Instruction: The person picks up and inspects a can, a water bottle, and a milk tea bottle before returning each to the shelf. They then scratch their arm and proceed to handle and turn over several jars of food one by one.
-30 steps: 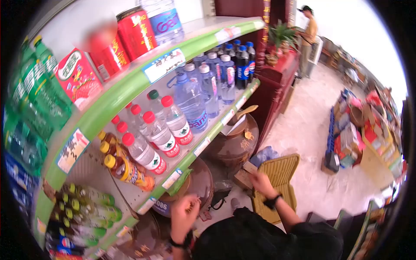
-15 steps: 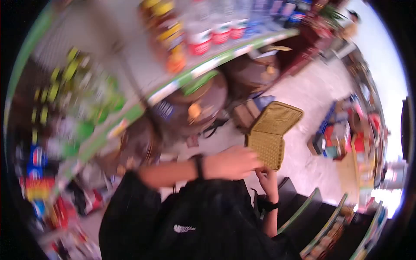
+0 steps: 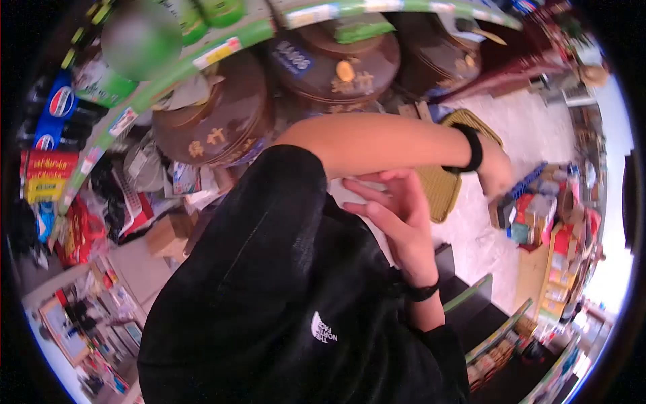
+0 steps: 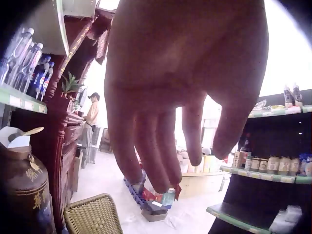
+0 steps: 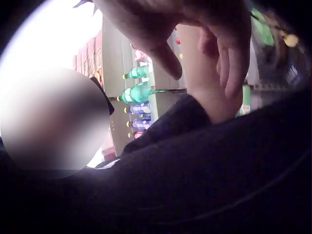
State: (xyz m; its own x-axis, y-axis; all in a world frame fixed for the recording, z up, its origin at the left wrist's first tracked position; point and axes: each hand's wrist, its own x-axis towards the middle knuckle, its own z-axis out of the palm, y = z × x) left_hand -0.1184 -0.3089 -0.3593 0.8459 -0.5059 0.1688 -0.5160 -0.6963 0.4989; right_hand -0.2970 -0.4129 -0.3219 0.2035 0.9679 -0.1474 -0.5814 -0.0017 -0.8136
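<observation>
My left arm reaches across my chest to the right, and my left hand [image 3: 496, 180] hangs beyond a yellow woven stool [image 3: 444, 192]. In the left wrist view the left hand [image 4: 165, 165] has relaxed fingers pointing down and holds nothing. My right hand [image 3: 387, 198] is raised under the left forearm, fingers straight and spread, close to my black shirt [image 3: 282, 296]. In the right wrist view the right hand [image 5: 204, 44] sits by the bare forearm and holds nothing. Both wrists wear black bands.
Large brown ceramic jars [image 3: 222, 124] stand on the floor under a green-edged shelf [image 3: 202, 54] of drinks. Boxes and packets [image 3: 161, 195] lie on the left. Goods are stacked on the floor [image 3: 538, 215] at right, with dark shelves [image 4: 263, 180] beyond. A person [image 4: 91, 114] stands far off.
My head has tilted further down, so the shelf has slid up out of view. The left arm has swung higher and further right across my body. The right hand has lifted and spread beneath it.
</observation>
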